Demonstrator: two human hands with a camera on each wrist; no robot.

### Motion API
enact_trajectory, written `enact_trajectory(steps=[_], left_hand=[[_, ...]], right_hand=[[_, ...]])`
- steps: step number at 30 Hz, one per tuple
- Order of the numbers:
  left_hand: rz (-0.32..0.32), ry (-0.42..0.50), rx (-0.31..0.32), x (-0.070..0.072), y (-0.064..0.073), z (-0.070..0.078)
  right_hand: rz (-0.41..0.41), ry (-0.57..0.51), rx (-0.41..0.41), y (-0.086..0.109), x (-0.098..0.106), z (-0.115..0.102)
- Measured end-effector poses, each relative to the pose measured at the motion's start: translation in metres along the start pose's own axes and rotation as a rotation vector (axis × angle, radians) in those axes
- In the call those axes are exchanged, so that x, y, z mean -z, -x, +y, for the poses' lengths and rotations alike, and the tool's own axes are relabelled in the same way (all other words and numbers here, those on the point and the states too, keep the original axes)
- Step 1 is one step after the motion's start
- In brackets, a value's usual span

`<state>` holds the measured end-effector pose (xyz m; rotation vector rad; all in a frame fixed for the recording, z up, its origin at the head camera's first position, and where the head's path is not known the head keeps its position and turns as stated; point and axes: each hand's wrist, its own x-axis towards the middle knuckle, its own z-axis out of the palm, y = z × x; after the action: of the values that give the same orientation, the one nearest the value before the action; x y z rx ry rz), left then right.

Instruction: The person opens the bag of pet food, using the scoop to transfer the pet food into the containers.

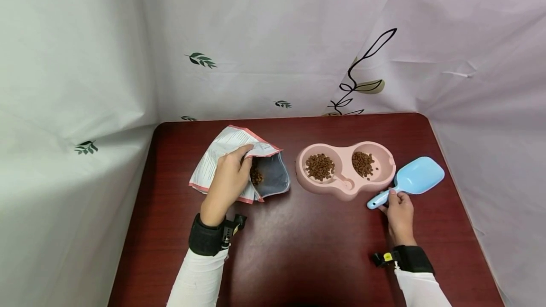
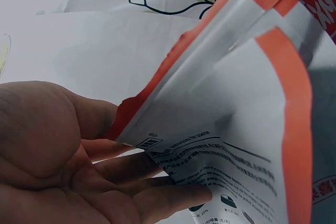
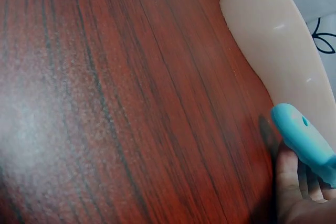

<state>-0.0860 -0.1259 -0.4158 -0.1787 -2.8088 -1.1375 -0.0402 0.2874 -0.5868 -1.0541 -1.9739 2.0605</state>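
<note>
Left of the pink bowl (image 1: 346, 155), a bag (image 1: 215, 158) is pinched by left fingers (image 1: 241, 154). Right of it, a scoop (image 1: 415, 176) is gripped by curled right fingers (image 1: 394, 198).

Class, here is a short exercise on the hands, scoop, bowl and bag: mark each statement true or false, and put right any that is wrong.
1. The right hand holds the blue scoop by its handle. True.
2. The scoop is heaped with brown kibble. False: no kibble shows in it.
3. Kibble lies in both halves of the pink double bowl. True.
4. The left hand holds the white bag. True.
5. The bag is sealed. False: it gapes open.
</note>
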Motion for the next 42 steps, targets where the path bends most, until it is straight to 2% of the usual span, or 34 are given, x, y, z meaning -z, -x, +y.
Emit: enact_trajectory(steps=[16,26,29,36,42], left_hand=[[0.003,-0.008,0.003,0.0,0.0,-0.001],[-0.01,-0.002,-0.002,0.001,0.001,0.0],[-0.013,0.002,-0.004,0.001,0.001,0.0],[-0.013,0.001,-0.004,0.002,0.0,0.001],[-0.017,0.002,0.001,0.003,0.0,0.002]], right_hand=[[-0.052,-0.071,-0.006,0.003,0.002,0.0],[-0.034,-0.138,-0.009,0.009,0.008,-0.001],[-0.004,-0.109,-0.001,0.016,0.013,-0.004],[0.015,0.051,0.087,0.031,0.03,-0.02],[0.039,0.099,0.255,0.044,0.025,-0.044]])
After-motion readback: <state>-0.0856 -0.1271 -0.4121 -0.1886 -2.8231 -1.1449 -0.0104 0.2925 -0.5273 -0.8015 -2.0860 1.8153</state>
